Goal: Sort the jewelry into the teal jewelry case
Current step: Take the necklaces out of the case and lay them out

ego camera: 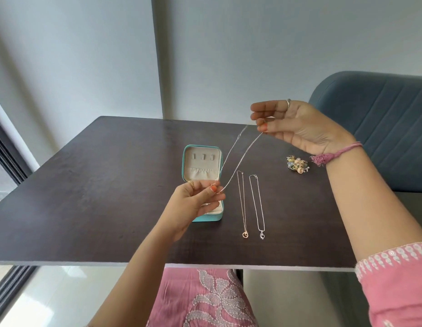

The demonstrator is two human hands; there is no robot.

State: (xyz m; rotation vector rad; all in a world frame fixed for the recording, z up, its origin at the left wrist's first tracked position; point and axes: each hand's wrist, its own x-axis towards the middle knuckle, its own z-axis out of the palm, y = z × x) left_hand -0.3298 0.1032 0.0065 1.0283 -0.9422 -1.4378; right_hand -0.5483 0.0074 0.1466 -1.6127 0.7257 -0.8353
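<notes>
Head view: both hands were up over the tabletop [87, 197] with a thin silver chain [243, 152] stretched doubled between them. Left hand [195, 204] pinched the chain's lower end between thumb and fingertips, just above the case's near half. Right hand [297, 126] was raised higher and farther back, pinching the upper end at thumb and fingertip, other fingers extended. Chain was off the tabletop, running diagonally past the case's right edge.

Teal case [202, 161] sat open mid-tabletop, lid upright showing three small tabs and a gathered pocket; base partly hidden behind the left hand.

Right of the case, two necklaces lay straight side by side, not touching: gold one [243, 208], then silver one [258, 208], pendants toward the near edge. Farther right, a cluster of multicolour pieces [297, 164], too small to tell apart.
</notes>
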